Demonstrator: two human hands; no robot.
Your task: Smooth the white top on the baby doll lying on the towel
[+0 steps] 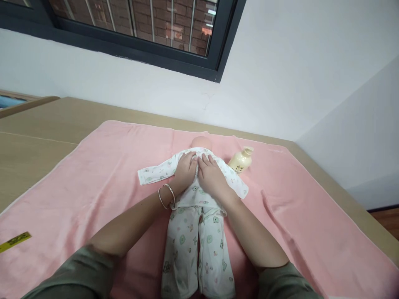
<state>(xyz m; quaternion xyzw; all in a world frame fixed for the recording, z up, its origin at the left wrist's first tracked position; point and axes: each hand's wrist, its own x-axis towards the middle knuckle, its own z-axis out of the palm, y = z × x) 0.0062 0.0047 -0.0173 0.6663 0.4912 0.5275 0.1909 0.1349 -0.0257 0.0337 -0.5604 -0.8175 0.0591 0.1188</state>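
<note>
A baby doll (202, 143) lies stretched out with its bald head at the far end; its face is not visible. It wears a white printed top (196, 194) with the sleeves spread to both sides, and matching trousers (183, 245). My left hand (187, 168) rests flat on the left of the doll's upper body, with two bangles (166, 196) on the wrist. Beside it, my right hand (212, 174) lies flat on the right half, fingers stretched toward the head. The fingertips of both hands nearly meet in the middle. Neither hand grasps anything.
Beneath the doll a pink blanket (299, 199) covers much of the wooden table (37, 124). A pale yellow pump bottle (241, 161) is by the doll's right-hand sleeve. A yellow strip (15, 241) lies at the left. The wall and window (140, 37) stand behind.
</note>
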